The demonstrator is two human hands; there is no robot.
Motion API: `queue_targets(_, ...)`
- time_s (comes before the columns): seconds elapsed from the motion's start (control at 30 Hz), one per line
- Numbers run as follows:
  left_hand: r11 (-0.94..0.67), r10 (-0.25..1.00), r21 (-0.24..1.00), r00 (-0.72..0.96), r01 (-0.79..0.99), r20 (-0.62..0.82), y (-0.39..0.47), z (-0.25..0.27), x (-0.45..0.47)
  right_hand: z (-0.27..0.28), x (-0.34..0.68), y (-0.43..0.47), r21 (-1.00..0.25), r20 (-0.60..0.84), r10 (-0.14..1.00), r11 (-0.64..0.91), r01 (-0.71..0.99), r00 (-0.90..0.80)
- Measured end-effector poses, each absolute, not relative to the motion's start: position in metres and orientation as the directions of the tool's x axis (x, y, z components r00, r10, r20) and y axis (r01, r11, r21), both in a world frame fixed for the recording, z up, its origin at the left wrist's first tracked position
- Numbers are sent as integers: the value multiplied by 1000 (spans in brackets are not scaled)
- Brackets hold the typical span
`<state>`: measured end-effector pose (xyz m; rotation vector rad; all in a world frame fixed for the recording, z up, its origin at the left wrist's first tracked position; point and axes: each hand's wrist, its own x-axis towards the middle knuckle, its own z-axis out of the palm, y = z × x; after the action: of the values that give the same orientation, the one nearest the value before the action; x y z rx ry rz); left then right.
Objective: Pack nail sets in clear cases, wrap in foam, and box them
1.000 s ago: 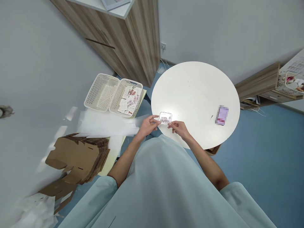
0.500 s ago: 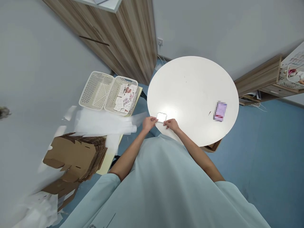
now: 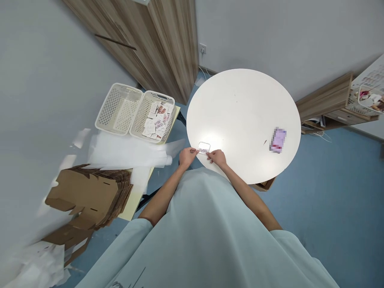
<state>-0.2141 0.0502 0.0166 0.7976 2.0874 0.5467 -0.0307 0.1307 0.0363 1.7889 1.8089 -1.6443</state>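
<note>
Worktop (image 3: pixel 240 108): white, round; beneath its near edge, a brown box (image 3: pixel 264 185) mostly hidden from me.
Basket (image 3: pixel 139 120): far left, holding cards (image 3: pixel 158 122) whose print I cannot read.
Left hand (image 3: pixel 187 157): narrow pinch on the clear case (image 3: pixel 204 146), left side.
Right hand (image 3: pixel 217 157): matching pinch, right side.
Purple object (image 3: pixel 279 138): worktop's right, pixelated, unidentifiable.
Clear case: over the worktop's near-left edge; contact unclear. I judge this a steadying step; next calls for even grip.
Contents (image 3: pixel 203 151): purplish, too small to make out.
</note>
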Motion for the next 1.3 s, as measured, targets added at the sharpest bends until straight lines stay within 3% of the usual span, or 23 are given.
queue_targets(0.2,676,722,633,-512,379,-465,37,36,-248,75,-54,131,-660,-596,714,-174,731,-367)
queue_targets(0.43,743,629,589,-632,318,-452,-3,39,-318,103,-126,123,-696,-509,706,0,718,-493)
queue_targets(0.67,856,469,433,-774,282,-424,-69,13,-418,100,-205,104,-674,-469,663,158,721,-584)
queue_targets(0.83,908,391,327,-813,262,-432,-99,-7,-474,93,-241,88,-665,-487,638,173,727,-596)
queue_targets(1.1,875,482,288,-741,388,-467,-103,-12,-496,95,-276,67,-634,-533,641,130,762,-553)
queue_targets(1.3,846,529,353,-715,401,-457,-108,6,-500,102,-295,59,-590,-545,623,191,785,-561)
